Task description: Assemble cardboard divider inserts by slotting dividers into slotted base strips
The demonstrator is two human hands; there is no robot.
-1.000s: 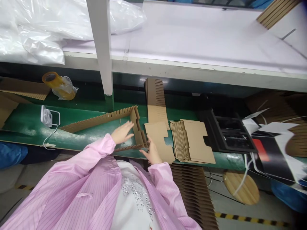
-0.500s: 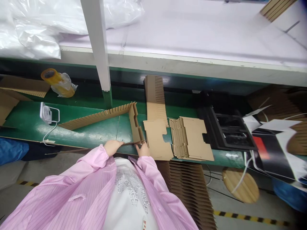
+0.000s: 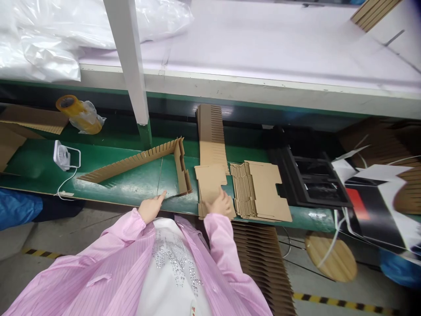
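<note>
On the green bench stands a folded slotted cardboard strip [image 3: 131, 164], bent into an angular frame with a short notched side at its right. My left hand [image 3: 151, 208] is at the front edge of this strip, index finger stretched along it and the other fingers curled; its grip is partly hidden. To the right, my right hand [image 3: 219, 204] lies over a flat notched cardboard piece [image 3: 208, 177], fingers apart and not closed on it. Behind that piece is a stack of slotted cardboard strips [image 3: 212, 131]. Beside it lies a fanned stack of notched cardboard pieces [image 3: 266, 188].
A small white fan [image 3: 62, 156] and yellow tape rolls [image 3: 80, 115] are on the left. Black trays [image 3: 315, 175] sit at the right. A white post [image 3: 130, 57] rises behind the bench, below a raised shelf [image 3: 263, 90]. A round wooden stool [image 3: 330, 256] stands below.
My right hand has left the front corner of the folded strip and moved right onto the flat cardboard piece. My left hand stays near the strip's front edge.
</note>
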